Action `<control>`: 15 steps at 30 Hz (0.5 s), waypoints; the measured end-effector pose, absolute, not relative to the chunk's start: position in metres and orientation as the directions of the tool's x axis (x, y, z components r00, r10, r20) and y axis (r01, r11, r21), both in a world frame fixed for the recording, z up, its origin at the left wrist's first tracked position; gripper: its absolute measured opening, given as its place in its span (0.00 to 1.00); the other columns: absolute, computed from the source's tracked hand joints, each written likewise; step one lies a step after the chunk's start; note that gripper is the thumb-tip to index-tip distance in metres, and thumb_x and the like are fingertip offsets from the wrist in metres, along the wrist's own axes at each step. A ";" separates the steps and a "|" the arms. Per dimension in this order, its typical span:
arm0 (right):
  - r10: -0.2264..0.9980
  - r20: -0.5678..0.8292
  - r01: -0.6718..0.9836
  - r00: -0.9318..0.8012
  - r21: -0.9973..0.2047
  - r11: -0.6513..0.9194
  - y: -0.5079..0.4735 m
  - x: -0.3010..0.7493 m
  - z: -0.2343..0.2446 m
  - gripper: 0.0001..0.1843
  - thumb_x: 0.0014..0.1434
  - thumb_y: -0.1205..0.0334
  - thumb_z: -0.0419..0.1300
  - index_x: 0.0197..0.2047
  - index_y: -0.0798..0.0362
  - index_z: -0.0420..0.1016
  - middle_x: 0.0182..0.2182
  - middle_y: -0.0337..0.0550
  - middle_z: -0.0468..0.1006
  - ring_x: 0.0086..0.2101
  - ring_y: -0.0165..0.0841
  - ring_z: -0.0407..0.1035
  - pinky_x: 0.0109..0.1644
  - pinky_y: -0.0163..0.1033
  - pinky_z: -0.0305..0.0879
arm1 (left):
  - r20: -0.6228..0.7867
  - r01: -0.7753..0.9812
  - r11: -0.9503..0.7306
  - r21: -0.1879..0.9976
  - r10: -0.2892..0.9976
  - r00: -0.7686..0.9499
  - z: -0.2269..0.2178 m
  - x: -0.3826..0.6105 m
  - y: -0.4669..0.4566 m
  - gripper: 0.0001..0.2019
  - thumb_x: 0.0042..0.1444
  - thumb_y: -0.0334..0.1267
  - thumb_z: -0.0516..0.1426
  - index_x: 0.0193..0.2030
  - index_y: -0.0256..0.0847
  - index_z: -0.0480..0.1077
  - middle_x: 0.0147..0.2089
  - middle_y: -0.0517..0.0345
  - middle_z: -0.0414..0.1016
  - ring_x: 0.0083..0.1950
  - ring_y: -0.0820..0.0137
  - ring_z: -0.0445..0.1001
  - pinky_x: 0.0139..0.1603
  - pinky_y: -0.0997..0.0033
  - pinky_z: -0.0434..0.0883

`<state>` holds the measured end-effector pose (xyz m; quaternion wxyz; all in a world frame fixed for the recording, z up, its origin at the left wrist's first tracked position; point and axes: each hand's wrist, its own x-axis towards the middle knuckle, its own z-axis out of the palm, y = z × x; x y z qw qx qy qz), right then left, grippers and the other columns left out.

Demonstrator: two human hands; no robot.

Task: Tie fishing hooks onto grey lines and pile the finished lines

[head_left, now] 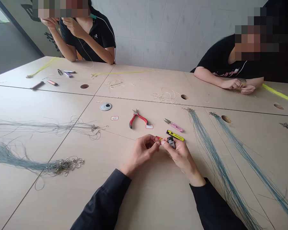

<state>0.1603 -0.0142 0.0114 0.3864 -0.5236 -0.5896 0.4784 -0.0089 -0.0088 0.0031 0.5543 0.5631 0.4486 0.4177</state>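
Note:
My left hand [145,148] is closed in a pinch on a thin fishing line [121,135]. That line runs left from the hand toward a cluster of fish hooks [94,127]. Against it, my right hand [179,153] is closed around a lighter [171,142], whose black and silver end shows above the fingers. A small red and yellow piece [158,138] shows between the two hands; I cannot tell whether it belongs to the lighter. Just beyond the right hand lie a yellow and black strip-shaped object [175,135] and pink thread snips [174,125].
Red-handled pliers [138,118] lie ahead, near a round metal disc [106,106]. Blue-green line bundles with hooks lie left [21,159] and right [212,156]. Across the table, one person [91,41] raises a line; another person [220,70] handles something small. Cable holes [226,119] pierce the tabletop.

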 end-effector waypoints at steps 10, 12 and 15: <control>0.992 -0.023 0.385 -0.125 -0.923 0.028 -0.014 0.160 0.017 0.16 0.63 0.52 0.58 0.30 0.54 0.70 0.23 0.35 0.64 0.26 0.28 0.57 0.31 0.35 0.55 | 0.019 0.148 -0.059 0.987 0.967 0.253 0.000 -0.008 -0.011 0.10 0.62 0.42 0.57 0.36 0.37 0.72 0.29 0.58 0.73 0.28 0.75 0.67 0.28 0.75 0.61; 0.992 -0.021 0.400 -0.121 -0.916 0.029 -0.014 0.160 0.017 0.15 0.63 0.52 0.58 0.30 0.54 0.70 0.23 0.35 0.64 0.25 0.29 0.57 0.31 0.35 0.55 | 0.025 0.158 -0.066 0.985 0.968 0.250 0.000 -0.008 -0.011 0.10 0.62 0.43 0.57 0.36 0.37 0.72 0.28 0.59 0.72 0.28 0.75 0.65 0.28 0.75 0.60; 0.993 -0.005 0.413 -0.117 -0.910 0.044 -0.014 0.160 0.016 0.16 0.63 0.52 0.57 0.30 0.54 0.70 0.23 0.35 0.64 0.25 0.29 0.57 0.30 0.35 0.55 | 0.019 0.138 -0.055 0.989 0.968 0.250 -0.002 -0.007 -0.010 0.11 0.63 0.44 0.56 0.36 0.37 0.71 0.29 0.59 0.73 0.28 0.75 0.66 0.29 0.75 0.60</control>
